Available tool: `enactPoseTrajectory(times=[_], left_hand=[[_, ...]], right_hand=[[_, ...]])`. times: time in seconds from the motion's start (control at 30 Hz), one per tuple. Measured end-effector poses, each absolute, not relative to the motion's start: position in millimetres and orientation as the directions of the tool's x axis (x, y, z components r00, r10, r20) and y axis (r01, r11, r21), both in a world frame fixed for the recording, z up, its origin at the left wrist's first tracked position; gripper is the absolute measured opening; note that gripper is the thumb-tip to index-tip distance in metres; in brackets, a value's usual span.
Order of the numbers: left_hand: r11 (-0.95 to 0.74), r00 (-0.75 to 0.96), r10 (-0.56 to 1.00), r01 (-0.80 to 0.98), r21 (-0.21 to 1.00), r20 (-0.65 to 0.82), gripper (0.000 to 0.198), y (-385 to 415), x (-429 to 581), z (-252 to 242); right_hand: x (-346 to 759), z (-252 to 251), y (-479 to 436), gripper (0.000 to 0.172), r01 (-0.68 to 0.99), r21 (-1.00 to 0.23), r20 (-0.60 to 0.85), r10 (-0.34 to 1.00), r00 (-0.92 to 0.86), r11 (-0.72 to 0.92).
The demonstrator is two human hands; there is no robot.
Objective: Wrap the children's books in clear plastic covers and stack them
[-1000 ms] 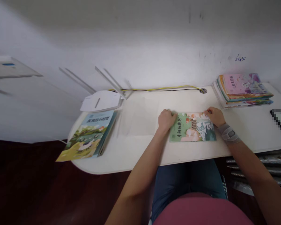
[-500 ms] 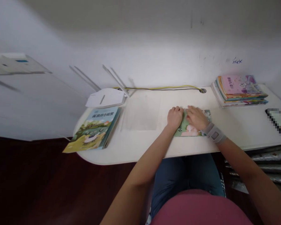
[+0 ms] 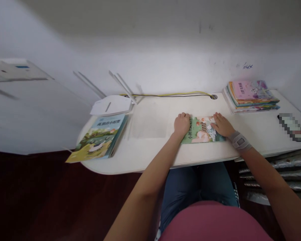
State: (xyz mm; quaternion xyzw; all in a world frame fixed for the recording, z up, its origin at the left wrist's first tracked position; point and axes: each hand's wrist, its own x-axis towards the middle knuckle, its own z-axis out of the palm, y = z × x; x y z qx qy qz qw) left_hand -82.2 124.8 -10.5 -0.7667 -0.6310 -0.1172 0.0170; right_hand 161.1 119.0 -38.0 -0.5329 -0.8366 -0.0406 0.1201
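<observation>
A green picture book (image 3: pixel 203 132) lies closed on the white desk, its cover facing up. My left hand (image 3: pixel 182 124) is at the book's left edge with the fingers curled and gripping it. At the right part of the cover, my right hand (image 3: pixel 223 126) rests flat, fingers stretched out and thumb apart; a grey band circles that wrist. The cover's middle shows between the two hands, while its far corners are partly hidden under them.
Several picture books (image 3: pixel 97 137) lie at the desk's left end, overhanging its edge, beside a white router (image 3: pixel 111 104) with antennas. A stack of books (image 3: pixel 252 95) sits back right, near a blurred-out phone (image 3: pixel 292 125). Thin cables (image 3: pixel 165 96) run along the wall.
My right hand has slid rightward across the cover to its right side, uncovering the middle of the picture. My left hand stays at the left edge. The whole view has shifted slightly.
</observation>
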Motion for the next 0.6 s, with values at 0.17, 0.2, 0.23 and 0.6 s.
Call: enactPoseTrajectory(times=[0.17, 0.2, 0.23, 0.6], left_hand=[[-0.2, 0.173, 0.967, 0.97, 0.141, 0.188, 0.043, 135.5, -73.2, 0.2], [-0.183, 0.152, 0.975, 0.963, 0.196, 0.161, 0.047, 139.7, -71.2, 2.9], [-0.153, 0.123, 0.985, 0.95, 0.274, 0.122, 0.05, 144.2, -69.7, 5.6], [0.16, -0.031, 0.984, 0.567, 0.808, -0.173, 0.024, 149.6, -107.5, 17.8]], right_hand=[[159.1, -39.7, 115.9, 0.062, 0.937, -0.004, 0.189, 0.921, -0.342, 0.349], [157.7, -38.9, 115.5, 0.061, 0.94, 0.001, 0.187, 0.923, -0.336, 0.342], [156.6, -38.1, 115.2, 0.061, 0.941, 0.002, 0.189, 0.924, -0.332, 0.337], [155.6, -36.3, 112.6, 0.06, 0.947, -0.027, 0.23, 0.924, -0.305, 0.319]])
